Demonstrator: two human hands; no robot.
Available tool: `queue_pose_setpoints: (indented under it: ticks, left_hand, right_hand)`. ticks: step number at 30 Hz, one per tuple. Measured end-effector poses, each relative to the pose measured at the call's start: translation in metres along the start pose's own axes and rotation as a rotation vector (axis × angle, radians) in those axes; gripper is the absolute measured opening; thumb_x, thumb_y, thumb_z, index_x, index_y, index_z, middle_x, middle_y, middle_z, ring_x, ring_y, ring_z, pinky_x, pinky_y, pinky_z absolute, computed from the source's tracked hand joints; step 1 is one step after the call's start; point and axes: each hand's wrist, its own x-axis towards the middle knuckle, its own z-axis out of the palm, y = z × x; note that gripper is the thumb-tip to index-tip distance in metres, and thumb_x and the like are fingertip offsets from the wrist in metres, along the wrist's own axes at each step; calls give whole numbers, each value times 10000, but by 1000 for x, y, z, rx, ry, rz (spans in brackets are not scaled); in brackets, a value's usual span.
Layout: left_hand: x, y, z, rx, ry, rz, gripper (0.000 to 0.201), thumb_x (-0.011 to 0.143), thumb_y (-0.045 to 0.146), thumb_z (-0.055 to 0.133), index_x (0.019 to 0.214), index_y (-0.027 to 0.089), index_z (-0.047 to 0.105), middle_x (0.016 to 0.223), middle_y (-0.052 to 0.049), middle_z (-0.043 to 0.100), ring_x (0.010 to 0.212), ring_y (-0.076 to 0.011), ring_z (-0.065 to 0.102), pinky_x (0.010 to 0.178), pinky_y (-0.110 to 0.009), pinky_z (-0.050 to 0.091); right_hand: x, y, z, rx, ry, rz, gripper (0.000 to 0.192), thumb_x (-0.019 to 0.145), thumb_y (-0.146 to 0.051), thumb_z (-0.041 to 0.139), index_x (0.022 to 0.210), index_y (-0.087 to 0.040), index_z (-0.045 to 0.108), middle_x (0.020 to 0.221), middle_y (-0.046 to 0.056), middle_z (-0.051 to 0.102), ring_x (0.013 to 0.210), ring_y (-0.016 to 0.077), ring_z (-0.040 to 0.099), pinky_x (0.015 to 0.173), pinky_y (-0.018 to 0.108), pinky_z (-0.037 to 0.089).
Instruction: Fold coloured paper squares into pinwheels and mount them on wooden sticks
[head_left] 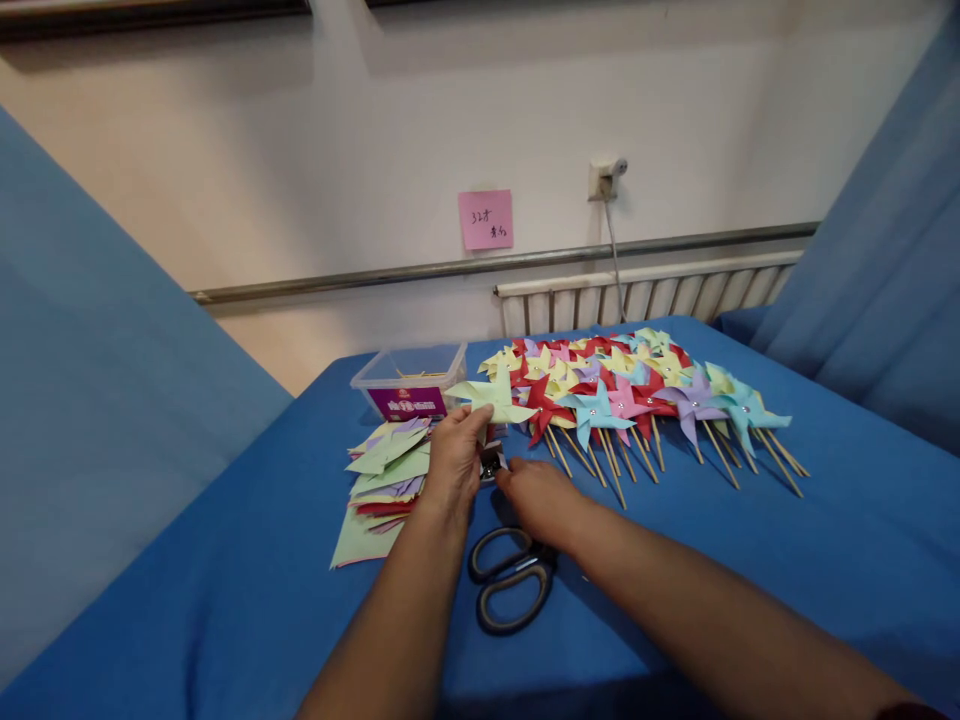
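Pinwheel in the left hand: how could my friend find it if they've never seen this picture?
Find the blue table, then the pile of pinwheels near its far edge. At the pile's left end, the left hand pinches a pale green pinwheel. It's the one held in a hand, while its neighbours lie in the pile.
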Motion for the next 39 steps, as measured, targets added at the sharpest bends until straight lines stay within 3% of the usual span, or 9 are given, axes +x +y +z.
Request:
queue_pose_setpoints:
  ticks: [9,21,39]
  left_hand:
    - [4,0,-3,15,17,-5,278,489,236,860,648,124,661,574,17,635,490,-82,524,504,-211,413]
    - [6,0,-4,15,14,-2,331,464,251,879,701,109,698,616,0,664,500,-82,525,498,-207,404]
    - [-1,7,2,-1,8,-6,291,468,229,879,625,135,652,563,20,634,488,-84,535,501,-211,444]
  right_hand:
    - [2,-1,1,-33,84,20,335,874,-62,443,1106,-116,679,1076,176,697,964,288,702,782,365,561]
    - [4,-2,2,-15,54,35,349,864,-57,454,1125,-117,677,1057,174,718,940,275,715,784,347,560]
    - [5,0,1,40,57,48,312,860,-83,467,1057,-116,707,1031,185,732,955,288,713,803,359,550]
